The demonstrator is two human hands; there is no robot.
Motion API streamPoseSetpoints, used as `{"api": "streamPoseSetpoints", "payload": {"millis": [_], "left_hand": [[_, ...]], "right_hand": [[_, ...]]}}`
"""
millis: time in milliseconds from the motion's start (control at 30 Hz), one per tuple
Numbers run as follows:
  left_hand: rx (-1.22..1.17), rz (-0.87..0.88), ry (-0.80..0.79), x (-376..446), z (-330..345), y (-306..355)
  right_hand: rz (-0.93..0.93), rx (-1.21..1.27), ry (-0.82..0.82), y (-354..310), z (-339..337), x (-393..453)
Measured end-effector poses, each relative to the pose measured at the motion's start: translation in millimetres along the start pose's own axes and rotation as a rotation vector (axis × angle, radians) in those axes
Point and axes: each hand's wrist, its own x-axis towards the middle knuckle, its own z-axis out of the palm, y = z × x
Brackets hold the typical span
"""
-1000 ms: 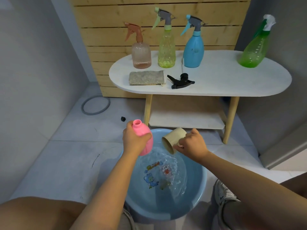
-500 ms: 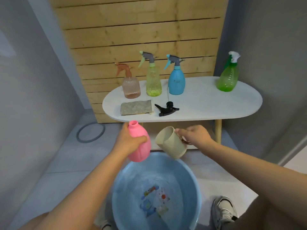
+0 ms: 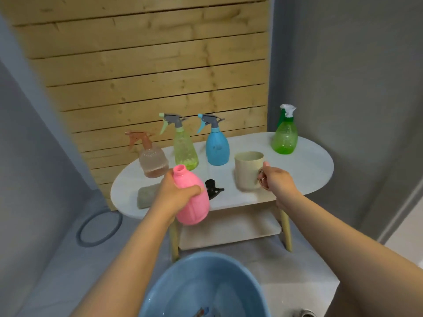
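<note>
Setting the cup (image 3: pixel 247 172), gripped in right hand (image 3: pixel 278 184), on the counter (image 3: pixel 309 170), clutching pink bottle (image 3: pixel 193 204) in left hand (image 3: pixel 174 193); next, probably letting go for black trigger (image 3: pixel 214 189).

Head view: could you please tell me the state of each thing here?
Pink bottle: capless, tilted, gripped by left hand.
Beige cup: upright, handle gripped by right hand.
Black spray head: detached, lying on table.
Blue spray bottle: upright, head on.
Blue basin: holds water.

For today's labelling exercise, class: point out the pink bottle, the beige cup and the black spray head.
pink bottle (image 3: pixel 194 210), head view, on its lower body.
beige cup (image 3: pixel 246 175), head view, on its side wall.
black spray head (image 3: pixel 212 189), head view, on its middle.
</note>
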Motion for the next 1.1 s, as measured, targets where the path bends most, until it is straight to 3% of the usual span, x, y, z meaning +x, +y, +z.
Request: {"api": "streamPoseSetpoints", "payload": {"millis": [133,300,467,533,633,700,767,900,1100], "left_hand": [[-0.041,0.0,-0.025,22,11,2],[-0.051,-0.007,-0.027,36,17,-4],[-0.039,-0.007,-0.018,37,20,-10],[-0.045,-0.005,-0.015,35,19,-10],[-0.062,-0.004,-0.002,32,17,-10],[-0.056,0.002,0.016,29,14,-11],[-0.051,0.011,0.035,26,12,-13],[-0.033,0.005,0.068,26,6,-20],[-0.023,-0.016,0.054,31,2,-28]], "right_hand": [[0.101,-0.129,0.042,14,-5,34],[0.076,-0.342,0.038,26,-7,53],[0.029,-0.37,0.083,29,-6,52],[-0.043,-0.378,0.186,26,-5,46],[-0.341,-0.517,0.323,19,0,35],[-0.452,-0.445,0.242,12,10,29],[-0.423,-0.402,0.063,9,25,25],[-0.419,-0.596,-0.277,18,63,25],[-0.488,-0.898,-0.452,30,99,36]]}}
